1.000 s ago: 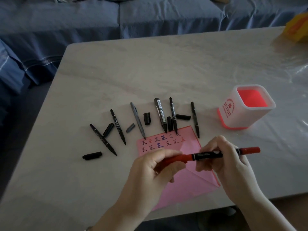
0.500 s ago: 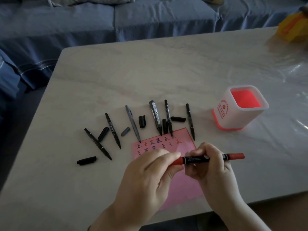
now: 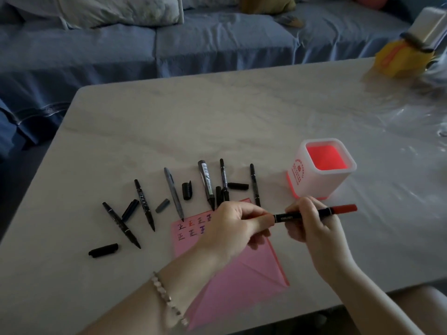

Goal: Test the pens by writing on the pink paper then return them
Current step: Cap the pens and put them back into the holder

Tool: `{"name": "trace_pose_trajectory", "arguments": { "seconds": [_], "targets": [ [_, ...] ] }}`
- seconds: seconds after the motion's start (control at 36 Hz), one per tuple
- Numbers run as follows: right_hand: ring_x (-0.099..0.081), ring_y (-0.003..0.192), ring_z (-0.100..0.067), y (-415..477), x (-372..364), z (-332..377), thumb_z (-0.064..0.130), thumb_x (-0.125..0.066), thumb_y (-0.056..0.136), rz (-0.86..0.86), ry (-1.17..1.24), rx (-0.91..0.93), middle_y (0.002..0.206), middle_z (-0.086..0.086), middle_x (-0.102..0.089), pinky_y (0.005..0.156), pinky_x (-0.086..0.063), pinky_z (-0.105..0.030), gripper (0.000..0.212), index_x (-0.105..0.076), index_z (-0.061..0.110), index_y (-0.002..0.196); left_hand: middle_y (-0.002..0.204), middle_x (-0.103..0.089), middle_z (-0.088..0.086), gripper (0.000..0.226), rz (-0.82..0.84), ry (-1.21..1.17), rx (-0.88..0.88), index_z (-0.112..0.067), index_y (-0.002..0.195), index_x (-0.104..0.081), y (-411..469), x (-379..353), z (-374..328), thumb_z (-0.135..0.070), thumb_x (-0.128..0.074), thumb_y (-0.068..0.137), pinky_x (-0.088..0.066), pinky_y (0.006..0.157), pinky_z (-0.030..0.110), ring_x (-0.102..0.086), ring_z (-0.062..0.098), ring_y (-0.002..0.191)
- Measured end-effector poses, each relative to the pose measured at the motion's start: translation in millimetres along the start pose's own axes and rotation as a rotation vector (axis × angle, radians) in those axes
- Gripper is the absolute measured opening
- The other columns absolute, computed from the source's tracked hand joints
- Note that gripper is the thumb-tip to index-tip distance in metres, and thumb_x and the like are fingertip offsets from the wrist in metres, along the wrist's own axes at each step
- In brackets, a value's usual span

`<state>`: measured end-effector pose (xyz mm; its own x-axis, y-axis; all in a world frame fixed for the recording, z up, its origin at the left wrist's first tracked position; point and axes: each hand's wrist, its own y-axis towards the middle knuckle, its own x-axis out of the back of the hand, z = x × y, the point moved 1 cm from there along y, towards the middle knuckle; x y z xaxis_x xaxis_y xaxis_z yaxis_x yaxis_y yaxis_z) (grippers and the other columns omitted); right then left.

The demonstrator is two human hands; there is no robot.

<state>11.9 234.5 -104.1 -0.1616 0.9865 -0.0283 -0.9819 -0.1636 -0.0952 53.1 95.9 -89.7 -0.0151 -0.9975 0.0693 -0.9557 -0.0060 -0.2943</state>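
A black pen with red ends [image 3: 314,213] is held level above the pink paper [image 3: 242,281]. My right hand [image 3: 312,228] grips its barrel. My left hand [image 3: 232,228] is closed over its left end, which is hidden in the fingers. The paper lies at the table's near edge and bears rows of small written marks [image 3: 191,229]. Several uncapped black pens [image 3: 145,205] and loose caps [image 3: 103,250] lie in a row beyond the paper. A white square pen holder with a red inside [image 3: 321,170] stands to the right.
The pale marble table [image 3: 217,122] has a clear plastic sheet [image 3: 399,131] over its right part. A yellow object [image 3: 401,59] sits at the far right corner. A blue sofa [image 3: 169,44] runs along the far side. My left wrist wears a bead bracelet [image 3: 167,296].
Both hands with the pen have shifted slightly away from me over the paper. My left hand now covers the pen's red left end, which showed before. The camera view has tilted upward.
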Motion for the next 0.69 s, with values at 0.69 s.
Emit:
{"name": "trace_pose_trajectory", "arguments": {
  "seconds": [0.69],
  "targets": [
    [-0.055, 0.056, 0.001, 44, 74, 5, 0.012, -0.071, 0.074, -0.461, -0.488, 0.237, 0.067, 0.009, -0.057, 0.058, -0.046, -0.014, 0.039, -0.055, 0.023, 0.108, 0.108, -0.053, 0.005, 0.019, -0.244, 1.42, -0.23, -0.01, 0.101, -0.052, 100, 16, 27, -0.001, -0.045, 0.086, -0.029, 0.082, 0.029, -0.041, 0.025, 0.106]
  ]
}}
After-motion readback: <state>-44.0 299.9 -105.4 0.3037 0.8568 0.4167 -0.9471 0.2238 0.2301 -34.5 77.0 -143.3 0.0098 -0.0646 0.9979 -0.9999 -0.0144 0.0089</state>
